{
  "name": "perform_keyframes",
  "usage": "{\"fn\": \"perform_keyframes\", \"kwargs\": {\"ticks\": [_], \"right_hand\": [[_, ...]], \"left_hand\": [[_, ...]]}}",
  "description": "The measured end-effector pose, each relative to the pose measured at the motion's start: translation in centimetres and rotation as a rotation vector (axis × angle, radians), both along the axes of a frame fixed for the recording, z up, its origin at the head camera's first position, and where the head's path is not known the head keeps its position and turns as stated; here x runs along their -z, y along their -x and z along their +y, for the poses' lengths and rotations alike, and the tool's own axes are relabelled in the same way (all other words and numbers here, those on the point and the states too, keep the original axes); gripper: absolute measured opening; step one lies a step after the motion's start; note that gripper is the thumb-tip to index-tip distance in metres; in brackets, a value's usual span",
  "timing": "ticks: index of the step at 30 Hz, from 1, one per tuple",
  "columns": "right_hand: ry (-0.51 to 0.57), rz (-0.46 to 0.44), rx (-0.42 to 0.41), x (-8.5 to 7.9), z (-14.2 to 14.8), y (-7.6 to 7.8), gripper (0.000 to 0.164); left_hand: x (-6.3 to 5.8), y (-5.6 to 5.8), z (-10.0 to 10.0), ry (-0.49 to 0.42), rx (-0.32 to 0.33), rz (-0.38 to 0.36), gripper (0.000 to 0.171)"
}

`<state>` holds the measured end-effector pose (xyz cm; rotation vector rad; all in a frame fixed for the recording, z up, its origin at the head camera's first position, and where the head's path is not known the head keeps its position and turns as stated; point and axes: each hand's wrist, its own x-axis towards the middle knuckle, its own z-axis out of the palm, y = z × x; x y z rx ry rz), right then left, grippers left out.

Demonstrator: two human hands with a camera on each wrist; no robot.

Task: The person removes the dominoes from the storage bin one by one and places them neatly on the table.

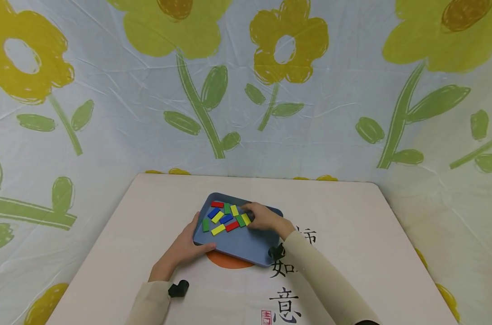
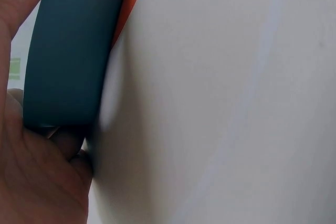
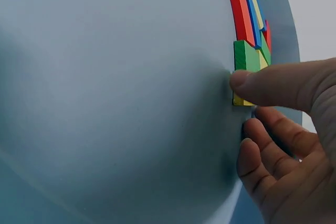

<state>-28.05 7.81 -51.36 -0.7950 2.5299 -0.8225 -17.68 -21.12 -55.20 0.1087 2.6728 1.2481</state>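
Note:
A shallow blue-grey tray (image 1: 234,249) lies tilted to one side on the table. Its left end is in my left hand (image 1: 182,248), thumb along the near edge and fingers at the left side; the left wrist view shows the tray's outer wall (image 2: 68,56) between thumb and curled fingers. My right hand (image 1: 267,220) reaches inside and pinches a yellow block (image 1: 246,219) at the right of the group, with the thumb (image 3: 278,83) across it. A green block (image 1: 240,220) touches that yellow one. Part of the right fingers is hidden in the head view.
Several more flat blocks, such as a red block (image 1: 232,226) and a blue block (image 1: 226,219), lie in the tray's upper left half. The white tablecloth (image 1: 343,239) carries black characters (image 1: 284,304) and an orange shape (image 1: 227,261). A flowered cloth (image 1: 311,135) hangs behind.

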Motion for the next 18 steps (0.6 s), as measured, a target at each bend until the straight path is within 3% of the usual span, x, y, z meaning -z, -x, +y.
{"fn": "perform_keyframes", "kwargs": {"ticks": [18], "right_hand": [[-0.035,0.011,0.007,-0.44,0.35,-0.29,0.044]], "left_hand": [[0.04,0.04,-0.02,0.009,-0.004,-0.005,0.124]]}}
